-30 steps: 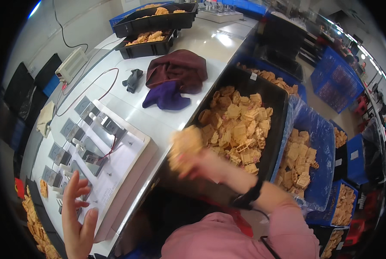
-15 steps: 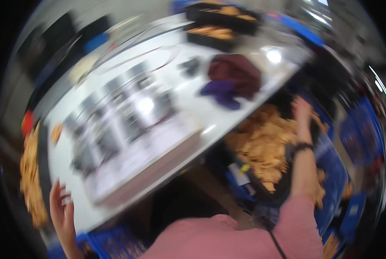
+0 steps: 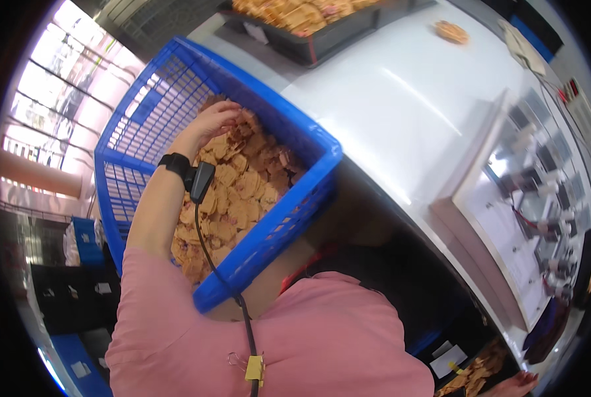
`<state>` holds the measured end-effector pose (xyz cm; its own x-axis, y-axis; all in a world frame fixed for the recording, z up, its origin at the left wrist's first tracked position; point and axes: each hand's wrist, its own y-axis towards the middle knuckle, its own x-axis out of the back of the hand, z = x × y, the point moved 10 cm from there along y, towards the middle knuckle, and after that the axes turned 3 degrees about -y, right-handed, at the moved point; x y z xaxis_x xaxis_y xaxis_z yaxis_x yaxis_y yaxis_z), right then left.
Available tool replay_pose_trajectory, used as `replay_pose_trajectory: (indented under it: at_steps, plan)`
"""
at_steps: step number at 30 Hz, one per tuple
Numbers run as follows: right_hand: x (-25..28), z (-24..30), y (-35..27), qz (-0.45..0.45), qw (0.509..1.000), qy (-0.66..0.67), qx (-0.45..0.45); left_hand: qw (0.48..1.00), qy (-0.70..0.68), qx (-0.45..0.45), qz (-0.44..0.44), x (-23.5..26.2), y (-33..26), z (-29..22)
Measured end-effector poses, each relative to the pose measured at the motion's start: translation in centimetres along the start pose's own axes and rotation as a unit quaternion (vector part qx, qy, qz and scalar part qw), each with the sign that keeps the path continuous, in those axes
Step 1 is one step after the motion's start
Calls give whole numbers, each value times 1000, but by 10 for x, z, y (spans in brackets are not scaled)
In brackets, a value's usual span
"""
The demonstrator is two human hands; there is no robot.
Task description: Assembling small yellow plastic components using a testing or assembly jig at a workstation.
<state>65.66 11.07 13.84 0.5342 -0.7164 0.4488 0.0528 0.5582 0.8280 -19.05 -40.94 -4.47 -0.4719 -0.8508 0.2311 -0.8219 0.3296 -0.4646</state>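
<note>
My left hand [image 3: 217, 123] reaches over a blue plastic basket [image 3: 265, 261] with slotted walls. Its fingers are loosely bent and apart, just above or touching the heap of flat, tan, irregular pieces [image 3: 239, 188] inside; no piece shows clearly in the grasp. A black band with a small box [image 3: 203, 182] and cable is on that wrist. At the lower right edge, my right hand [image 3: 519, 384] is partly cut off and blurred, beside a dark bin of similar tan pieces [image 3: 484, 370]. Whether its fingers hold anything cannot be made out.
A white table [image 3: 401, 119] bears a dark tray [image 3: 308, 47] of tan pieces, a single tan piece [image 3: 451, 32] and a fixture board [image 3: 487, 255] with several metal clamps. A dark cloth [image 3: 548, 327] lies near the board's lower end. Barred windows [image 3: 57, 86] are at the left.
The view has swung left, bringing the blue basket to the middle left. My left hand has gone from beside the table into the basket. The right hand now shows only at the lower right edge.
</note>
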Motion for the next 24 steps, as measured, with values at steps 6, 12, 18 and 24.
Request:
replay_pose_trajectory:
  at_steps: [6,12,18,24]
  plan:
    - [6,77,26,40,998,11,45,936,323,137,14,9,22,144]
    - [-2,129,38,77,992,-14,97,907,404,117,26,-32,35,265]
    - [-28,181,40,116,975,-39,184,892,449,-11,-47,-99,32,252]
    - [-41,202,26,143,957,-62,244,843,537,1,38,-149,20,231]
